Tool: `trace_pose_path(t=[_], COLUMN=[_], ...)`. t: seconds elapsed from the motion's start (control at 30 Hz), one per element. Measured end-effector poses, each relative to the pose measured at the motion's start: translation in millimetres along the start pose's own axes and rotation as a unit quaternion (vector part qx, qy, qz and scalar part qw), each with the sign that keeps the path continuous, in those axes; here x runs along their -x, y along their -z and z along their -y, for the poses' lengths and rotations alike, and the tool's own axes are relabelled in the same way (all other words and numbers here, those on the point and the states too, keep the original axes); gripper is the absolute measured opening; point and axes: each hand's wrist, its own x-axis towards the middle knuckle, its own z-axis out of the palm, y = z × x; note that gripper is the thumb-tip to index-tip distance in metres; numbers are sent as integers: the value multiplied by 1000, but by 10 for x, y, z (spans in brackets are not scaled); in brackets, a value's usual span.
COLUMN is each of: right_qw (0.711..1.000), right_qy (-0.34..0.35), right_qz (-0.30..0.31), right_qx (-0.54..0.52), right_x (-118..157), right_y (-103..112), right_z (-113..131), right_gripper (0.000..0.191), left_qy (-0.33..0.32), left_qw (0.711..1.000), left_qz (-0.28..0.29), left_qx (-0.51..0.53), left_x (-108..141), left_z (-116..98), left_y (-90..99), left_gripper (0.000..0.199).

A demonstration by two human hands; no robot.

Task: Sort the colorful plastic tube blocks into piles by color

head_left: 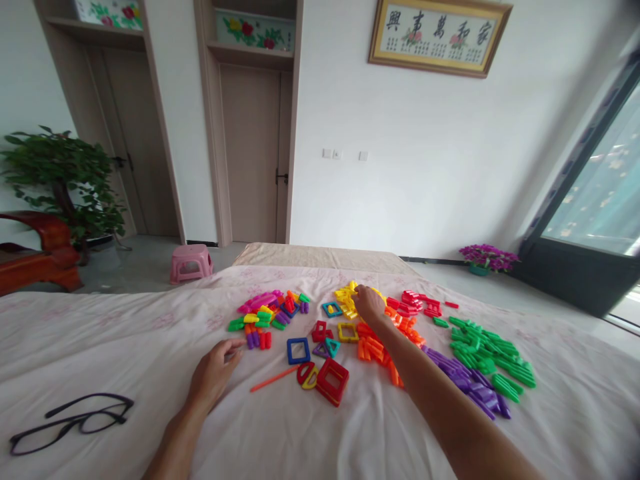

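My right hand (369, 302) reaches over the yellow pieces (347, 301), fingers bent down at them; whether it grips one cannot be made out. My left hand (216, 373) rests above the cloth, thumb and fingers curved, left of a mixed-colour pile (260, 319). Orange pieces (373, 348) lie under and beside my right forearm. Farther right are red (413, 303), purple (463, 377) and green pieces (487, 350). Between my hands lie a blue square frame (299, 340), a yellow square frame (348, 324), stacked red squares (333, 382) and an orange stick (274, 378).
Black glasses (75, 423) lie at the left on the pale cloth (150, 360). Beyond it stand a pink stool (191, 263), a potted plant (65, 180), a wooden chair (45, 253) and purple flowers (487, 257) near a glass door.
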Motion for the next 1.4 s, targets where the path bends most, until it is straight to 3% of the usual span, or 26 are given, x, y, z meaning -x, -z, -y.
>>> trace_pose_path(t=[0.07, 0.17, 0.37, 0.6, 0.9, 1.13, 1.4], right_qw=[1000, 1000, 979, 966, 974, 975, 970], right_qy=[-7, 26, 193, 229, 186, 174, 181], right_qz=[-14, 5, 65, 119, 120, 112, 137], right_qx=[9, -9, -22, -13, -39, -75, -84], right_x=[-48, -10, 89, 60, 30, 9, -52], right_y=[-38, -167, -430, -617, -703, -845, -851], right_z=[-84, 16, 632, 1113, 1124, 1151, 1127], right_gripper=[38, 37, 42, 40, 29, 58, 55], left_qy=[5, 7, 6, 12, 10, 18, 16], left_qw=[1000, 1000, 1000, 1000, 1000, 1000, 999], left_qz=[0, 1, 4, 6, 14, 17, 23], left_qx=[1, -3, 10, 12, -9, -3, -15], left_x=[0, -11, -14, -18, -39, -25, -21], left_z=[-24, -24, -23, -6, 6, -14, -24], left_y=[6, 3, 1, 3, -2, 1, 6], left_gripper=[34, 33, 33, 32, 35, 35, 36])
